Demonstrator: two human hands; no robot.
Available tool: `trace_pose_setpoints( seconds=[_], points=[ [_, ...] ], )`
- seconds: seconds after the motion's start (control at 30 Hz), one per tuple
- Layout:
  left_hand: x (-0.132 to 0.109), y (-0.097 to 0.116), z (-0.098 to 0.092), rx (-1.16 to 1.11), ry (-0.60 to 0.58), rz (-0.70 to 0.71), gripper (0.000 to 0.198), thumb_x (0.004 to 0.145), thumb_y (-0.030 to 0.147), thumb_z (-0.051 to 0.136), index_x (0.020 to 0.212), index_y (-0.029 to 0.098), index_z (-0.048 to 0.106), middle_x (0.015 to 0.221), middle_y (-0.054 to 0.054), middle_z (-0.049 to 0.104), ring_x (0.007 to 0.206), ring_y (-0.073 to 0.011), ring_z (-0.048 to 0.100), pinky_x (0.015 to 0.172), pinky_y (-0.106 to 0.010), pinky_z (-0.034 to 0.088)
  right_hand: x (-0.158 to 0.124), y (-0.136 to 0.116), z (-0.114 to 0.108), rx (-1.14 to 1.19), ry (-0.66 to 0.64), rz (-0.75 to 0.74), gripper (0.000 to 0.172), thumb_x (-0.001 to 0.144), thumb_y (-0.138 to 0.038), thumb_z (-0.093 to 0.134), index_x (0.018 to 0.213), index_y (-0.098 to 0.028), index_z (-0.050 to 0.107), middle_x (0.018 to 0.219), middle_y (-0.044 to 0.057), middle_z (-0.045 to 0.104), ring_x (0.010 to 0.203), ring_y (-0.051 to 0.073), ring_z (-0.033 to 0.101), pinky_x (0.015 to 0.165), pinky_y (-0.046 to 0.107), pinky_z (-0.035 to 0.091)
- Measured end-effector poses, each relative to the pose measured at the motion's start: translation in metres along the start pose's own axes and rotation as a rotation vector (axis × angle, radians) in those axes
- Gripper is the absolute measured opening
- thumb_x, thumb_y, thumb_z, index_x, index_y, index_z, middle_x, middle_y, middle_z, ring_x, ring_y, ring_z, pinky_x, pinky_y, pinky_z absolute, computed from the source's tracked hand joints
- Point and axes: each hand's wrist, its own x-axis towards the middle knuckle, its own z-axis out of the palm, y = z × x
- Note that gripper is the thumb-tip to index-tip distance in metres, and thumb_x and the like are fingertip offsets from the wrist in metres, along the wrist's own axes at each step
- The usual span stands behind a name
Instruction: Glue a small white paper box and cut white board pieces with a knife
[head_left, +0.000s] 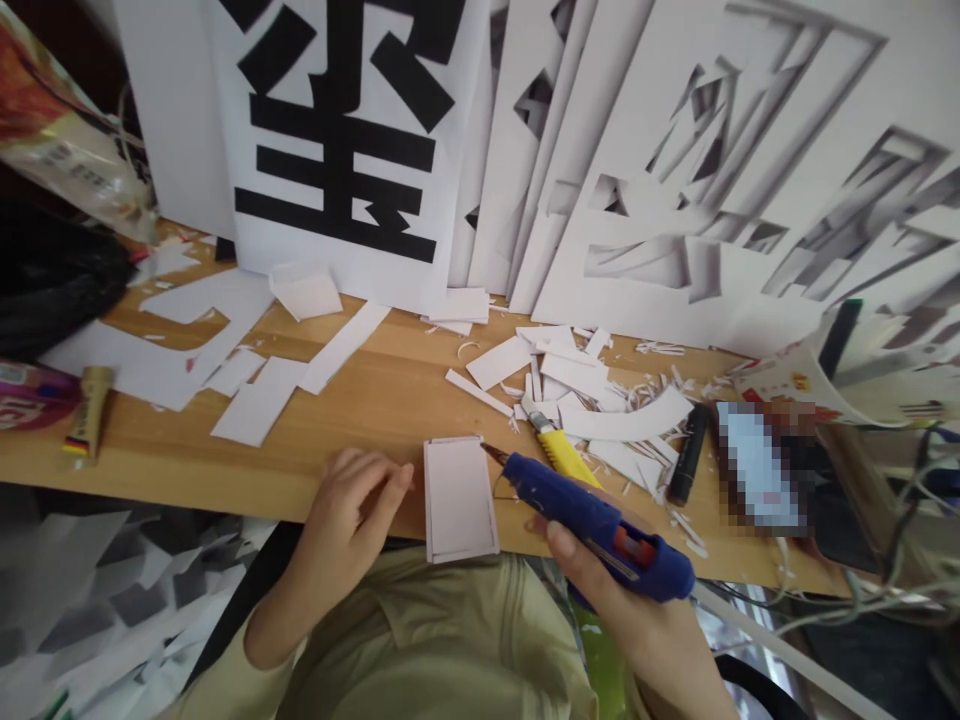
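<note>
Across the wooden worktop (390, 405), a white card piece (460, 500) lies at the front edge; the right hand (626, 615) grips a blue glue gun (581, 510), nozzle by its corner; the left hand (358, 505), empty, curls loosely beside it.

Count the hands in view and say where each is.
2: the left hand beside the white piece, the right hand holding the glue gun.

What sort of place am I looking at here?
Probably a craft or sign-making workspace: a blue glue gun is in the right hand, white offcuts litter the wooden table, and cut-out white panels stand behind.
</note>
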Motion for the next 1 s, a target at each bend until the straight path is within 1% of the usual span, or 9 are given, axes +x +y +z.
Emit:
trace_pose_setpoints(
  seconds=[0.07, 0.13, 0.17, 0.27, 0.37, 0.43, 0.53, 0.7, 1.0],
  points=[
    [0.009, 0.003, -0.001, -0.016, -0.096, -0.039, 0.043, 0.105, 0.040, 0.044, 0.068, 0.023, 0.060, 0.070, 0.000, 0.065, 0.078, -0.0215, 0.058, 0.078, -0.036, 0.037, 0.004, -0.006, 0.003, -0.078, -0.127, -0.060, 0.039, 0.080, -0.059, 0.081, 0.103, -0.027, 0.079, 0.090, 0.005, 0.077, 0.075, 0.027, 0.070, 0.064, 0.037, 0.057],
    [0.018, 0.005, -0.002, -0.021, -0.173, -0.062, 0.045, 0.105, 0.042, 0.041, 0.069, 0.024, 0.059, 0.072, 0.000, 0.066, 0.082, -0.0227, 0.058, 0.079, -0.037, 0.034, 0.012, -0.015, 0.012, -0.145, -0.266, -0.112, 0.037, 0.085, -0.060, 0.074, 0.096, -0.025, 0.078, 0.081, 0.003, 0.073, 0.068, 0.022, 0.064, 0.059, 0.033, 0.052],
    [0.021, 0.006, -0.003, -0.025, -0.211, -0.077, 0.045, 0.105, 0.043, 0.040, 0.070, 0.024, 0.060, 0.074, 0.000, 0.068, 0.084, -0.0235, 0.058, 0.081, -0.038, 0.032, 0.015, -0.020, 0.016, -0.176, -0.304, -0.113, 0.038, 0.087, -0.061, 0.071, 0.090, -0.024, 0.075, 0.076, 0.002, 0.069, 0.067, 0.021, 0.062, 0.059, 0.032, 0.050],
    [0.028, 0.008, -0.005, -0.036, -0.309, -0.125, 0.044, 0.103, 0.046, 0.042, 0.070, 0.024, 0.060, 0.077, 0.000, 0.068, 0.090, -0.0257, 0.057, 0.086, -0.040, 0.029, 0.021, -0.032, 0.027, -0.211, -0.358, -0.072, 0.040, 0.089, -0.061, 0.066, 0.079, -0.023, 0.063, 0.067, -0.002, 0.054, 0.062, 0.017, 0.052, 0.055, 0.030, 0.042],
    [0.032, 0.008, -0.007, -0.032, -0.342, -0.148, 0.045, 0.102, 0.048, 0.042, 0.068, 0.024, 0.059, 0.076, -0.001, 0.066, 0.090, -0.0266, 0.056, 0.087, -0.042, 0.028, 0.021, -0.036, 0.031, -0.192, -0.368, -0.039, 0.040, 0.089, -0.060, 0.066, 0.076, -0.024, 0.054, 0.066, -0.004, 0.048, 0.060, 0.015, 0.047, 0.054, 0.029, 0.036],
    [0.033, 0.008, -0.007, -0.033, -0.354, -0.148, 0.043, 0.101, 0.048, 0.042, 0.072, 0.024, 0.062, 0.077, -0.001, 0.066, 0.091, -0.0272, 0.056, 0.087, -0.042, 0.027, 0.021, -0.037, 0.031, -0.225, -0.359, -0.027, 0.041, 0.089, -0.060, 0.065, 0.075, -0.024, 0.051, 0.065, -0.005, 0.047, 0.061, 0.014, 0.046, 0.055, 0.029, 0.035],
    [0.035, 0.007, -0.008, -0.038, -0.379, -0.148, 0.040, 0.101, 0.045, 0.041, 0.075, 0.024, 0.065, 0.078, -0.001, 0.066, 0.092, -0.0274, 0.056, 0.086, -0.043, 0.028, 0.023, -0.039, 0.030, -0.276, -0.370, -0.023, 0.042, 0.090, -0.061, 0.064, 0.075, -0.025, 0.050, 0.064, -0.005, 0.046, 0.059, 0.014, 0.045, 0.055, 0.029, 0.034],
    [0.035, 0.008, -0.010, -0.035, -0.413, -0.121, 0.041, 0.102, 0.043, 0.038, 0.075, 0.023, 0.061, 0.079, 0.000, 0.065, 0.092, -0.0265, 0.055, 0.085, -0.043, 0.027, 0.028, -0.046, 0.031, -0.341, -0.417, -0.061, 0.041, 0.091, -0.059, 0.063, 0.071, -0.025, 0.050, 0.061, -0.006, 0.045, 0.055, 0.013, 0.043, 0.050, 0.028, 0.033],
    [0.033, 0.004, -0.007, -0.042, -0.380, -0.041, 0.039, 0.105, 0.039, 0.037, 0.077, 0.023, 0.059, 0.078, 0.001, 0.063, 0.089, -0.0246, 0.053, 0.083, -0.042, 0.026, 0.035, -0.052, 0.035, -0.434, -0.409, -0.155, 0.041, 0.091, -0.053, 0.065, 0.066, -0.025, 0.049, 0.055, -0.006, 0.048, 0.049, 0.012, 0.043, 0.047, 0.028, 0.029]
  ],
)
